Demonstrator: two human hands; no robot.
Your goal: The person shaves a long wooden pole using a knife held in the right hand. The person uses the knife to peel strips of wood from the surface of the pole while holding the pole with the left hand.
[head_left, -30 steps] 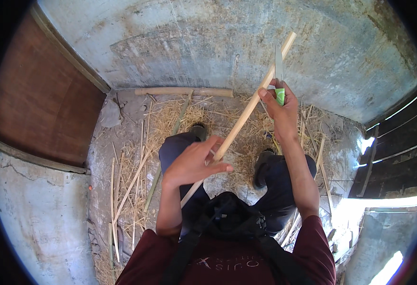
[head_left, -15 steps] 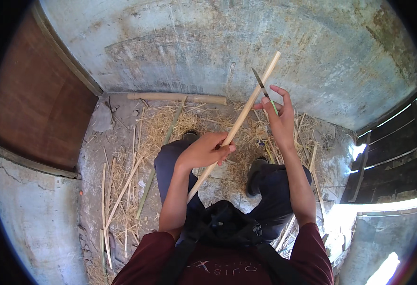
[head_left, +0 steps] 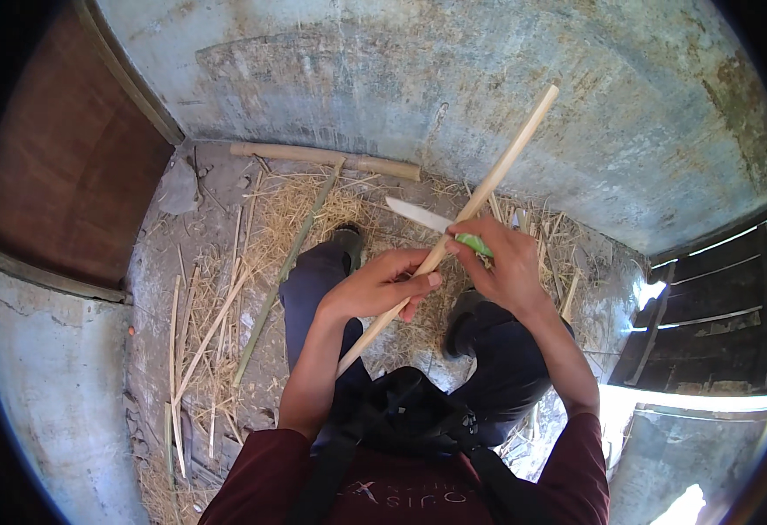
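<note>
A long pale strip, seemingly bamboo or wood (head_left: 508, 157), slants from my lap up and away to the right. My left hand (head_left: 382, 284) is wrapped round its lower middle. Just above that, my right hand (head_left: 499, 258) grips a knife (head_left: 420, 213) by its green handle. The blade lies across the strip and points to the left, its flat side showing. My right fingers are close against the strip; whether they also pinch it I cannot tell. The strip's lower end rests near my left thigh.
Pale shavings (head_left: 292, 210) and several thin strips (head_left: 213, 337) litter the floor. A green pole (head_left: 287, 271) lies left of my left leg. A thick bamboo pole (head_left: 327, 157) rests along the wall (head_left: 331, 79). Dark slats (head_left: 707, 306) stand at right.
My right hand has come down and inward, bringing the knife from upright beside the strip to across it. The strip's far end has swung to the right. My left hand keeps its hold.
</note>
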